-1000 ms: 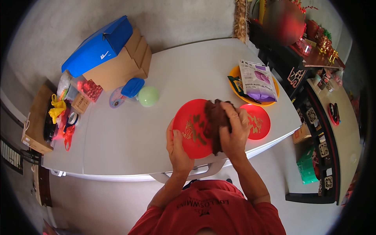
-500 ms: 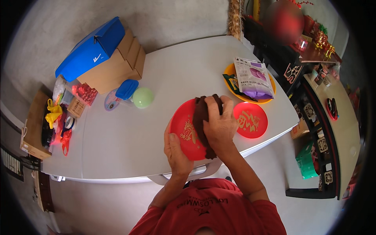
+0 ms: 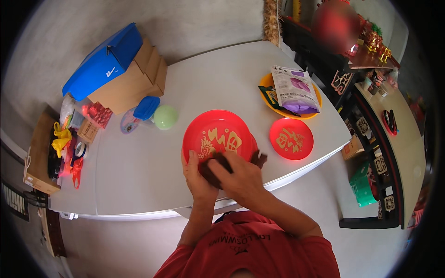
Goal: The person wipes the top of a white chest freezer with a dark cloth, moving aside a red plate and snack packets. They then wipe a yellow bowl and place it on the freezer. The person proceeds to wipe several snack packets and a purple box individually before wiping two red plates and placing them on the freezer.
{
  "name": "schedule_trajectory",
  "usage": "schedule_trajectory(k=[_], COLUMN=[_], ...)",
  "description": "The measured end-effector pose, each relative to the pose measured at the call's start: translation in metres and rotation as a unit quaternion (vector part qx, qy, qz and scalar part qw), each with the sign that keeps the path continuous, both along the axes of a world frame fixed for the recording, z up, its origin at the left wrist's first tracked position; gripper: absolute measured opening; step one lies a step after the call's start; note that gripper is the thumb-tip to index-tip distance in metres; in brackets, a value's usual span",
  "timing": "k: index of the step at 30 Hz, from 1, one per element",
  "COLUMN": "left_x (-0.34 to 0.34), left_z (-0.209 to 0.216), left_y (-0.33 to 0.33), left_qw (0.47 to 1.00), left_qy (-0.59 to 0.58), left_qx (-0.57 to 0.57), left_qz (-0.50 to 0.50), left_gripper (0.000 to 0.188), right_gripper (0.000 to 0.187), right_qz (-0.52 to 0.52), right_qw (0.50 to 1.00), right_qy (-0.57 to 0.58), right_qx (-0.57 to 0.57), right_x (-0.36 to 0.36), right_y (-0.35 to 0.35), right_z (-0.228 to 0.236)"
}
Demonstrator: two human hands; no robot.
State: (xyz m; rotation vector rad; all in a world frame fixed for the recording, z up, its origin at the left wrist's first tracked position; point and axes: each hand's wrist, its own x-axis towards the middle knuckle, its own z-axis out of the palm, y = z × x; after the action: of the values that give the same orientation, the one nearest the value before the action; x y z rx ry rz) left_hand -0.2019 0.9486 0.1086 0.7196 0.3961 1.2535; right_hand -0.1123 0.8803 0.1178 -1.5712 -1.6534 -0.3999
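Note:
A red round plate with gold-coloured markings is tilted over the near edge of the table, and another red rim shows at its right side. My left hand grips its lower left edge, thumb over the rim. With my right hand I press a dark brown cloth onto the plate's lower part; the cloth's loose end sticks out to the right of my fingers. A second red plate with gold markings lies flat on the table to the right.
A yellow dish holding a purple-and-white bag stands behind the second plate. Back left are a blue box on cardboard boxes, a blue-lidded container and a pale green ball. A dark shelf unit stands right of the table.
The held plate has turned its face more toward me. My right hand has moved the cloth from the plate's right side down to its lower part.

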Motion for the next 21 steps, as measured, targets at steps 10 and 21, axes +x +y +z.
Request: schedule_trajectory(k=[10, 21], left_x=[0.001, -0.001], left_z=[0.007, 0.003], left_y=[-0.015, -0.012], left_qw=[0.998, 1.000], left_qy=[-0.021, 0.006], left_qx=[-0.015, 0.013], left_qz=[-0.052, 0.000], left_gripper=[0.038, 0.037], right_gripper=[0.046, 0.044], right_qz=[-0.208, -0.125], right_qw=[0.972, 0.984], right_qy=[0.043, 0.023], right_qx=[0.098, 0.126], right_x=[0.053, 0.033], right_y=[0.023, 0.030], right_z=[0.005, 0.005])
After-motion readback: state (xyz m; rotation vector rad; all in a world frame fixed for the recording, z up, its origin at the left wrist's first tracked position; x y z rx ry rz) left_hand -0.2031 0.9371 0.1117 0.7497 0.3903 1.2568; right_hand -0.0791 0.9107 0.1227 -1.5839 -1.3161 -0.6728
